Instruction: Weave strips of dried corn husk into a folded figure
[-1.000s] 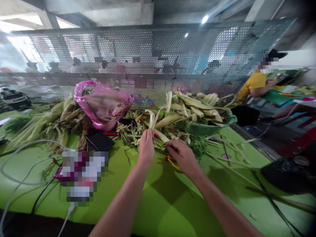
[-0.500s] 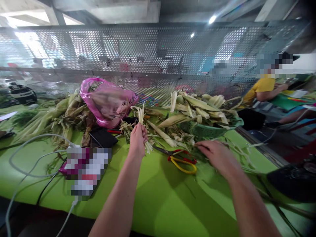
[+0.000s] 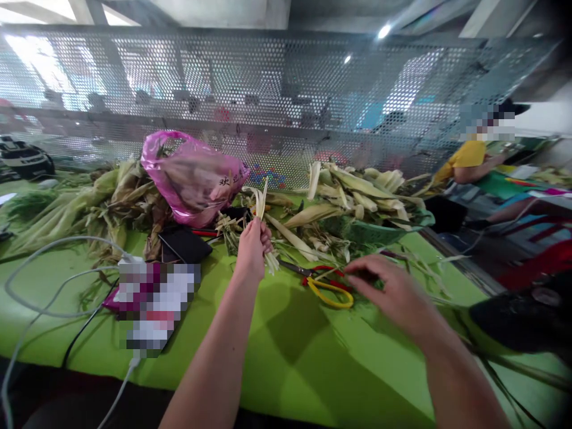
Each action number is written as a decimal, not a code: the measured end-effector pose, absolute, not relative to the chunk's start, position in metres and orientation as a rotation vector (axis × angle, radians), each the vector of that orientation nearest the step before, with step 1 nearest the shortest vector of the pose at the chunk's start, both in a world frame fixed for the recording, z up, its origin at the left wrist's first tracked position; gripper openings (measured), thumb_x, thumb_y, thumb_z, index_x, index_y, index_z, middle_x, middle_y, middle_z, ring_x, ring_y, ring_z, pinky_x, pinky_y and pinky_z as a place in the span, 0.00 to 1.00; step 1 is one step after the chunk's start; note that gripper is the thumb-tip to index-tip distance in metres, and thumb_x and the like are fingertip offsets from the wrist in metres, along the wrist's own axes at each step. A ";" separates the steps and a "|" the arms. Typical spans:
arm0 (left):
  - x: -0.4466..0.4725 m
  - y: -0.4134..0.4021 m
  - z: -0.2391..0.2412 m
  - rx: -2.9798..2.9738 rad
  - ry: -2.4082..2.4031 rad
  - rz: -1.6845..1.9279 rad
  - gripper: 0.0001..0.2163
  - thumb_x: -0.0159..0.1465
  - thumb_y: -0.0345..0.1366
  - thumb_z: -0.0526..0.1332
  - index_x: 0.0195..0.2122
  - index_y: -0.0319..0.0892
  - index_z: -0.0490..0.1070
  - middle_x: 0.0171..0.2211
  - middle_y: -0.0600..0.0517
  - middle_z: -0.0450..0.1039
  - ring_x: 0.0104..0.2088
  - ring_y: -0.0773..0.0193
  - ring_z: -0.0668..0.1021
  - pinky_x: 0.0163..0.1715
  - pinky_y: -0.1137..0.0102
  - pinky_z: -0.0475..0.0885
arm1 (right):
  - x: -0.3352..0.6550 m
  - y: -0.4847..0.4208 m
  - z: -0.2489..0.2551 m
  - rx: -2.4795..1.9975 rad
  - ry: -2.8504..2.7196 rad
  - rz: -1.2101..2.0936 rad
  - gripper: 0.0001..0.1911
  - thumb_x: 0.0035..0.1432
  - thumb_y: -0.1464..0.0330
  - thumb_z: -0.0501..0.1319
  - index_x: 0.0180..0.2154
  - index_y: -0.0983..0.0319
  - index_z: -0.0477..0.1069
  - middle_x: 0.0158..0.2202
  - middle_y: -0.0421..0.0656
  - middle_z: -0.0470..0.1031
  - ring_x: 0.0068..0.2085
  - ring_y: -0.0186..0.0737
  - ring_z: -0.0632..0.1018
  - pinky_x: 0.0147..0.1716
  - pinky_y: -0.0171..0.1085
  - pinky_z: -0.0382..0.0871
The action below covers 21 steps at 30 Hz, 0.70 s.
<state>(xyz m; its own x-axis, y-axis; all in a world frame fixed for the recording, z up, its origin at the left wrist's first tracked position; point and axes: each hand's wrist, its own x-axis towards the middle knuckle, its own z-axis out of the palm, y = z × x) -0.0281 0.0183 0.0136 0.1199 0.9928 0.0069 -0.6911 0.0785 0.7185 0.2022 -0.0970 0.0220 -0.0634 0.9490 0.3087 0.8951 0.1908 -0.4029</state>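
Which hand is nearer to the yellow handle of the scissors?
Right. The right hand is close to the yellow handle, on its right; the left hand is farther away, to its left.

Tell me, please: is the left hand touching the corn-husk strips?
Touching: the head view shows the left hand closed around the corn-husk strips, their ends sticking out above and below.

A bare right hand, earlier partly covering the dark-bladed scissors with red-and-yellow loop handles, now hovers just right of them.
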 end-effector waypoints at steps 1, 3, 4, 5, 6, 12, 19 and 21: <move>-0.029 0.018 0.014 0.662 0.576 1.369 0.14 0.66 0.40 0.54 0.24 0.42 0.56 0.16 0.61 0.51 0.13 0.77 0.51 0.14 0.78 0.47 | 0.194 -0.101 0.019 -1.765 -2.044 0.275 0.10 0.61 0.62 0.56 0.38 0.57 0.74 0.37 0.44 0.77 0.36 0.45 0.77 0.35 0.40 0.70; -0.030 0.018 0.015 0.667 0.576 1.364 0.14 0.66 0.39 0.54 0.24 0.42 0.56 0.16 0.61 0.51 0.13 0.77 0.51 0.14 0.78 0.47 | 0.182 -0.105 0.009 -1.869 -2.139 0.324 0.08 0.61 0.67 0.56 0.37 0.57 0.74 0.38 0.43 0.77 0.36 0.43 0.78 0.35 0.40 0.69; -0.030 0.018 0.015 0.671 0.572 1.360 0.14 0.66 0.39 0.54 0.24 0.42 0.56 0.16 0.61 0.51 0.13 0.77 0.51 0.14 0.78 0.47 | 0.177 -0.105 0.003 -1.914 -2.160 0.256 0.09 0.59 0.70 0.56 0.38 0.57 0.74 0.40 0.43 0.76 0.38 0.44 0.77 0.37 0.41 0.69; -0.030 0.018 0.015 0.676 0.567 1.355 0.14 0.66 0.39 0.54 0.24 0.42 0.56 0.16 0.61 0.51 0.13 0.77 0.51 0.14 0.78 0.47 | 0.174 -0.103 -0.002 -1.945 -2.179 0.165 0.10 0.57 0.72 0.56 0.39 0.58 0.73 0.42 0.44 0.76 0.41 0.46 0.77 0.40 0.42 0.68; -0.030 0.017 0.015 0.681 0.562 1.351 0.14 0.66 0.39 0.53 0.24 0.42 0.56 0.16 0.61 0.51 0.13 0.77 0.51 0.14 0.78 0.47 | 0.172 -0.101 -0.006 -1.975 -2.195 0.080 0.12 0.56 0.75 0.55 0.39 0.59 0.73 0.43 0.45 0.75 0.42 0.47 0.76 0.41 0.42 0.67; -0.032 0.018 0.016 0.673 0.534 1.332 0.14 0.65 0.40 0.55 0.25 0.42 0.57 0.16 0.61 0.51 0.13 0.77 0.51 0.14 0.79 0.47 | 0.167 -0.083 -0.005 -2.161 -2.269 -0.062 0.19 0.46 0.80 0.55 0.41 0.61 0.70 0.38 0.47 0.76 0.39 0.47 0.75 0.34 0.38 0.62; -0.035 0.019 0.018 0.651 0.537 1.322 0.14 0.66 0.39 0.54 0.24 0.42 0.56 0.16 0.61 0.51 0.13 0.77 0.50 0.13 0.78 0.45 | 0.165 -0.098 0.008 -2.096 -2.218 0.151 0.33 0.44 0.75 0.56 0.55 0.59 0.63 0.42 0.47 0.77 0.35 0.47 0.78 0.31 0.37 0.64; -0.035 0.019 0.018 0.647 0.530 1.321 0.14 0.65 0.40 0.55 0.24 0.42 0.56 0.16 0.61 0.51 0.13 0.77 0.51 0.13 0.78 0.46 | 0.170 -0.108 0.012 -2.028 -2.207 0.312 0.37 0.43 0.76 0.55 0.58 0.56 0.63 0.48 0.48 0.76 0.39 0.49 0.79 0.36 0.40 0.69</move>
<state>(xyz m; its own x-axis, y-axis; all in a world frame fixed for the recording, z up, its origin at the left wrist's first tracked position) -0.0354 0.0192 0.0182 0.1771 0.9842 0.0079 -0.7058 0.1214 0.6979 0.1700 -0.1082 0.0116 -0.0898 0.9949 -0.0450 0.9685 0.0767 -0.2368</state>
